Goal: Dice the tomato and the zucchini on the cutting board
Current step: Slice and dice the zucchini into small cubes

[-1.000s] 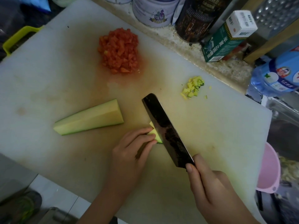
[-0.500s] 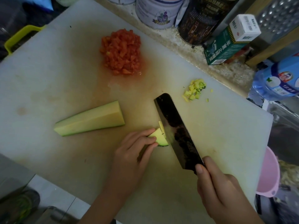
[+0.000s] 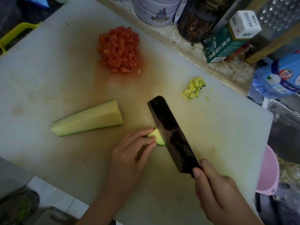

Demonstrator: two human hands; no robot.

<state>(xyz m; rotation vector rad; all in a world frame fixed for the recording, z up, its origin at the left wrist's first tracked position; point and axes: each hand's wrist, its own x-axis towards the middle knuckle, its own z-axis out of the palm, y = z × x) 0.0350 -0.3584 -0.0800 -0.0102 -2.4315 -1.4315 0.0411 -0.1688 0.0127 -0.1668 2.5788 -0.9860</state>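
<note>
Across the white cutting board, the biggest job left is the long zucchini wedge, lying uncut at mid-left. Behind it the tomato sits in a finished heap of dice. Nearer, the right hand grips the knife, its blade against a short zucchini piece pinched by the left hand. Only a small pile of zucchini dice lies far right: zucchini barely begun, by my judgement.

Our left hand and right hand are bare, the left forearm too; a right fingertip shows a short, rounded nail.
</note>
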